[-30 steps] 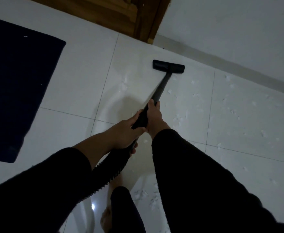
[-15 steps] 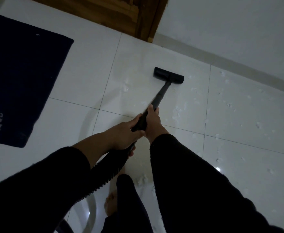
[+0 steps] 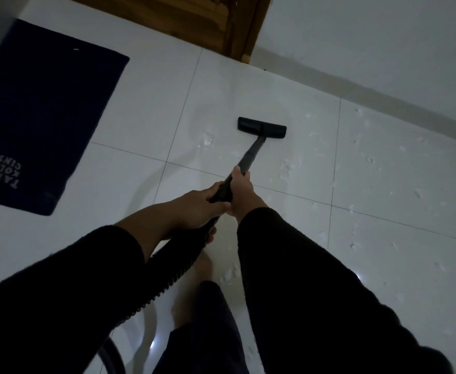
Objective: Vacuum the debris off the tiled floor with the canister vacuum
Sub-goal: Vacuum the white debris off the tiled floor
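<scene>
Both hands are wrapped around the black wand [image 3: 250, 157] as I see it: my right hand [image 3: 241, 191] sits further forward with its fingers curled over the tube, and my left hand [image 3: 198, 207] grips just behind it, touching it, where the wand joins the ribbed hose [image 3: 173, 268]. From the left hand the hose runs back and down under the left sleeve [image 3: 59, 287]. Ahead of the right hand the wand slopes down to the flat black floor head [image 3: 262, 127], which rests on the white tiled floor [image 3: 146, 103]. White scraps of debris [image 3: 286, 168] lie scattered to the right of the right hand and beyond it, with a small clump [image 3: 206, 140] just left of the wand (between the hands and the floor head) and a few more bits [image 3: 229, 275] below the hands beside a bare foot [image 3: 194, 282]. Well off to the left of the left hand lies a dark mat [image 3: 46, 117] with pale lettering. Far ahead of the floor head stands a brown wooden door frame [image 3: 237, 31] against the pale wall [image 3: 370, 41].
</scene>
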Demonstrator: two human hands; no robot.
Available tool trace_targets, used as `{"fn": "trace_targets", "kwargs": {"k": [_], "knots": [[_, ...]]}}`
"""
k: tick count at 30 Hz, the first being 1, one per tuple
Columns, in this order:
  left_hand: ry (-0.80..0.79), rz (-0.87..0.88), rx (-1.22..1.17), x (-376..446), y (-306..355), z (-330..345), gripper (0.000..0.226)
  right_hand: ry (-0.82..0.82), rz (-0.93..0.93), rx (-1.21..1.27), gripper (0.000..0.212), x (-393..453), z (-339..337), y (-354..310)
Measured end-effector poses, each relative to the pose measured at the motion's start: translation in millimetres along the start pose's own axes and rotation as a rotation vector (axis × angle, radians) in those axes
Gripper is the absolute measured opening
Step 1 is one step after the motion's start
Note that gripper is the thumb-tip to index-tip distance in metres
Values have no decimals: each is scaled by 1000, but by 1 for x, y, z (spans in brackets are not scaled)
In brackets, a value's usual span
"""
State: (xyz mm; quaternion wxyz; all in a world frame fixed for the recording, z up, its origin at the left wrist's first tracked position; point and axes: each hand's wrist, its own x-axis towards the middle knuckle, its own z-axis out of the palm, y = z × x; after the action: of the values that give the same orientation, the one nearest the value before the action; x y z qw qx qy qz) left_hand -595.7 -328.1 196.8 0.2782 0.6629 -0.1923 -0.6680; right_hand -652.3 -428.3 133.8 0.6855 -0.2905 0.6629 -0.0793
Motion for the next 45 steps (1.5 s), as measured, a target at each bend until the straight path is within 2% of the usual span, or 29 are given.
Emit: {"fn": "trace_targets", "kwargs": {"k": [9,20,32,45], "knots": [[29,-30,-55,-56,-34,24,51,-73,18,-15,51,-53,-9,42],[147,-25,-91,-108,-102,106,57,-214,44,-157,56,-105,-61,117],[180,20,-123,-142,-146,170,61,-187,53,-282,53,-141,-107,162],[146,17,-200,-152,-163,183,60,-178,58,-307,56,-149,-117,184]]}}
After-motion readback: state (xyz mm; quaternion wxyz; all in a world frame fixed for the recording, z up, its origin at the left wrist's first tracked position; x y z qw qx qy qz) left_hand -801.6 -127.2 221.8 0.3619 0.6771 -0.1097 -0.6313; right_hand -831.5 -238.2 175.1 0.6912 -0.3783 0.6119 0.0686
